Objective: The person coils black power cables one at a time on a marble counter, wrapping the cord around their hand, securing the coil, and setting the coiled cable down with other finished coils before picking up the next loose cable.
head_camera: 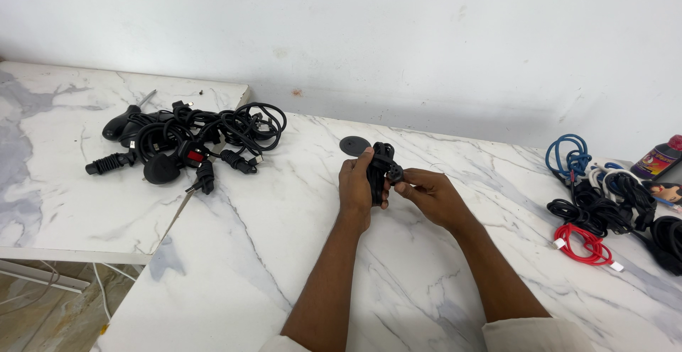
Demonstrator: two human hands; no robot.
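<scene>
My left hand [354,187] grips a coiled black power cable [379,171] held upright over the white marble table [249,252]. Just right of it, my right hand [430,194] pinches the cable's black plug end [395,174] against the bundle. Both hands meet near the table's middle, a little in front of a round black disc [354,144] lying flat on the tabletop.
A tangled heap of black cables and plugs [188,139] straddles the gap between this table and a second marble table [57,153] at left. At the right edge lie blue [568,156], white, black [611,203] and red [582,242] coiled cables and a small bottle [661,156]. A white wall runs behind.
</scene>
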